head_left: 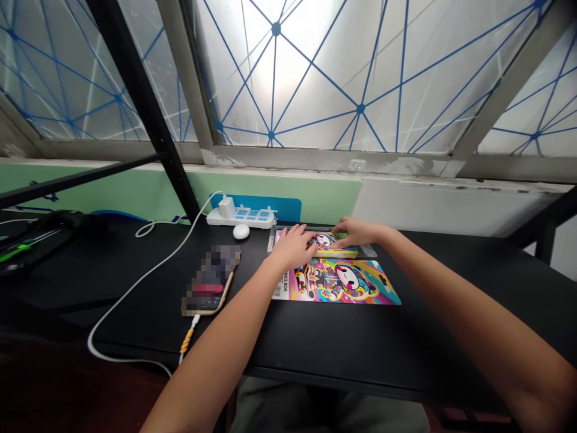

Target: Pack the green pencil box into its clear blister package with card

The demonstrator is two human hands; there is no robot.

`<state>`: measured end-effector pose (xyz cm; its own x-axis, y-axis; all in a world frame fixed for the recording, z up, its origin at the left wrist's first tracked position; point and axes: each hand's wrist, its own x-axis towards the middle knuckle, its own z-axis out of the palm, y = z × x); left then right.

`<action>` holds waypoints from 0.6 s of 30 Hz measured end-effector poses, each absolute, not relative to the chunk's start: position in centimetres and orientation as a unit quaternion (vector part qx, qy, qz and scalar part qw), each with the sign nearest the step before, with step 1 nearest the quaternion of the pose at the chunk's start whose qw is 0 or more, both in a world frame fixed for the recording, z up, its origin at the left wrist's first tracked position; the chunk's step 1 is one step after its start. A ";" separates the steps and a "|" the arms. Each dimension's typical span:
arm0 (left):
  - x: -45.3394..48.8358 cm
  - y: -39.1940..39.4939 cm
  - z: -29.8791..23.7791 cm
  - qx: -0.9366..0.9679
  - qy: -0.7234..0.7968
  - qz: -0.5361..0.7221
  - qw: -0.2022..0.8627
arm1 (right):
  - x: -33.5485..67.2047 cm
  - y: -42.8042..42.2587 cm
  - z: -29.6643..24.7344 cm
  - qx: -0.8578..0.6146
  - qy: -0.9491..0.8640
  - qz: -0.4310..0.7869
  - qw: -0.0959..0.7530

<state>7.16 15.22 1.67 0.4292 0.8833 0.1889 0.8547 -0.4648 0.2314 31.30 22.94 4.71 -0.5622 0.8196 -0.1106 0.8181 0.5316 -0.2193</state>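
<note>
A colourful cartoon pencil box [323, 242] lies at the far side of the black desk, within a clear plastic tray [367, 251]. My left hand [294, 245] covers its left end, fingers bent over the top and thumb toward the near side. At the right end, my right hand [354, 232] grips the box with thumb and fingertips apart across its width. Just in front, a printed backing card [347, 281] with the same cartoon figure and the words "pencil box" lies flat; my left wrist hides part of its left end.
A white power strip [243, 216] with a plugged-in charger [226, 207] stands against the wall. Near it sits a small white rounded case [241, 231]. A phone [211, 279] lies left of my left arm, its white cable [135, 282] looping over the desk [360, 343]. A black frame post [148, 108] rises at left.
</note>
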 end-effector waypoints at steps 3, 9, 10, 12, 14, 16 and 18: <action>7.3 15.1 1.6 0.837 0.518 0.171 0.037 | 30.5 23.3 5.5 -0.476 -0.873 0.101 -0.040; 6.1 15.4 2.1 0.807 0.546 0.224 -0.006 | 30.9 22.1 3.8 -0.485 -0.869 0.028 0.096; 5.7 15.5 2.3 0.800 0.554 0.229 -0.016 | 31.0 21.7 3.4 -0.487 -0.864 0.014 0.127; 4.8 15.9 2.8 0.789 0.567 0.236 -0.033 | 31.2 20.7 2.7 -0.486 -0.856 -0.010 0.175; 4.1 16.0 3.4 0.784 0.569 0.244 -0.045 | 31.2 19.6 2.4 -0.477 -0.855 -0.028 0.201; 4.0 15.9 4.0 0.789 0.549 0.265 -0.073 | 31.3 18.5 2.6 -0.454 -0.860 -0.053 0.228; 4.3 15.1 4.8 0.801 0.505 0.297 -0.121 | 31.7 17.2 3.1 -0.419 -0.862 -0.096 0.268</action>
<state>4.28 15.08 4.84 0.3139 0.7376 0.5979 0.8809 -0.4612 0.1064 31.65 17.20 3.10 -0.5059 0.6710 0.5420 0.7736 0.6309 -0.0590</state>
